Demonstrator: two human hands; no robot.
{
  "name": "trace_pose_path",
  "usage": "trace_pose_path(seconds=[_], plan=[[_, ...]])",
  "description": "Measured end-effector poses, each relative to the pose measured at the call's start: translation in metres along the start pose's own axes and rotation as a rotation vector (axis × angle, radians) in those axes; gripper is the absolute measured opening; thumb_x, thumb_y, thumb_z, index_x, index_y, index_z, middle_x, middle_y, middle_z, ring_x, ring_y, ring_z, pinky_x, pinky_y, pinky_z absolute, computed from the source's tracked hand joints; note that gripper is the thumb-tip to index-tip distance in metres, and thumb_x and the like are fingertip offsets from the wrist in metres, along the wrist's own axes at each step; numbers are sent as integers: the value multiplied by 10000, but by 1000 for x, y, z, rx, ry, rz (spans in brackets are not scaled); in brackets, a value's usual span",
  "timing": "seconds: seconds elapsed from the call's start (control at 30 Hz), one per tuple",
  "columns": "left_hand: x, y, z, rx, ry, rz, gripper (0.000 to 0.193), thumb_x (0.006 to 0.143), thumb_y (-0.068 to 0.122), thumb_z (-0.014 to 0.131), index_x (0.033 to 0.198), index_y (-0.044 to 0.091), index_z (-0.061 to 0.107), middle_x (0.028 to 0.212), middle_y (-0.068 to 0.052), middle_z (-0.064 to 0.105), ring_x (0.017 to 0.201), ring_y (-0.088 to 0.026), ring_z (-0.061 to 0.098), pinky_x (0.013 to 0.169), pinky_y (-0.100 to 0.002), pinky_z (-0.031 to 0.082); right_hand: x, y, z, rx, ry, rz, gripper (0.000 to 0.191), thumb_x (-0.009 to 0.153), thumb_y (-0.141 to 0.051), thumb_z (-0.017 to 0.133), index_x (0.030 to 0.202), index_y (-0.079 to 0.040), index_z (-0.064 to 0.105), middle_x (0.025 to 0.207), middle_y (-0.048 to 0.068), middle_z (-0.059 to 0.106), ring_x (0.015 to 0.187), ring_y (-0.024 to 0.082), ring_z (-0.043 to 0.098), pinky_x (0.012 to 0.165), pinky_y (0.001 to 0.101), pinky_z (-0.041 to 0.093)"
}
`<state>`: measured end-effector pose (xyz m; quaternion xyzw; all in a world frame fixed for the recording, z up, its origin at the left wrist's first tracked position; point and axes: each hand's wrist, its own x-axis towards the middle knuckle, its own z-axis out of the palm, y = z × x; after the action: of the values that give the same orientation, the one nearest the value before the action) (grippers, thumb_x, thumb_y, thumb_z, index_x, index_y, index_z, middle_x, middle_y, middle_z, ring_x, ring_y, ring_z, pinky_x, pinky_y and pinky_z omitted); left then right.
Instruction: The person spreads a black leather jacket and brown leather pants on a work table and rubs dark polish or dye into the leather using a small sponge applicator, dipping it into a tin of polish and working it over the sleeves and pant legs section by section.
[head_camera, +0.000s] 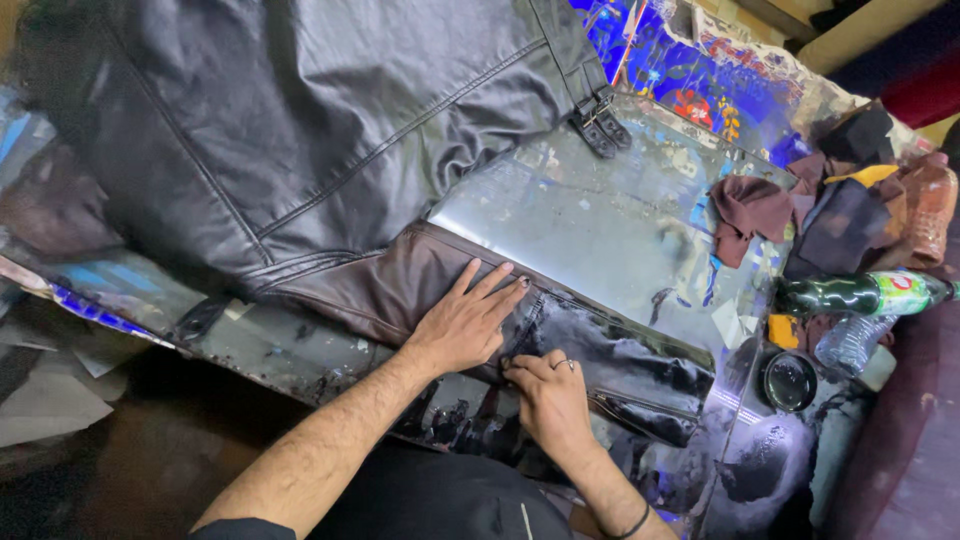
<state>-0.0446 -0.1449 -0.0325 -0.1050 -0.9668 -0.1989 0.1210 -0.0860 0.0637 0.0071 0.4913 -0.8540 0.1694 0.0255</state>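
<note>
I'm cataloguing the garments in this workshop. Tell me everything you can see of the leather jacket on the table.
The leather jacket lies spread flat across the paint-smeared table. Its body looks like dark, slightly shiny leather with stitched seams and a buckled strap at the hem. One sleeve, browner near the shoulder and glossy black toward the cuff, stretches toward the person. The left hand presses flat on the sleeve; the right hand pinches its near edge.

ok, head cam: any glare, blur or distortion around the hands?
Head view: sharp on the left hand and right hand; bright glare on the wet dark end of the leather sleeve and across the metal tabletop; wide-angle bending at the edges; the lower left corner sits in deep shadow.
</note>
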Motion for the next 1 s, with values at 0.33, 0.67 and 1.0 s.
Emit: trace_pose_path(seconds=[0.33,0.67,1.0], plan=[[2,-3,-1,61,-53,-20,736,844,271,586,1514,23,407,1580,-82,425,1528,-262,248,1254,-534,115,12,5,-18,24,-128,-31,250,757,-48,700,950,-186,779,1012,-82,759,874,212,598,730,413,376],[-1,-2,-4,55,-46,-22,762,834,268,600,1530,34,398,1588,-78,421,1535,-259,244,1260,-529,122,6,-5,-10,113,-200,113,202,760,-84,735,937,-170,781,978,-57,768,918,227,611,755,420,408],[-1,2,-3,30,9,6,736,845,266,616,1520,42,427,1592,-69,426,1537,-270,255,1259,-543,135,-12,-11,1,94,-44,184,214,753,-58,764,962,-99,779,1022,33,786,892,303,667,780,430,489]])
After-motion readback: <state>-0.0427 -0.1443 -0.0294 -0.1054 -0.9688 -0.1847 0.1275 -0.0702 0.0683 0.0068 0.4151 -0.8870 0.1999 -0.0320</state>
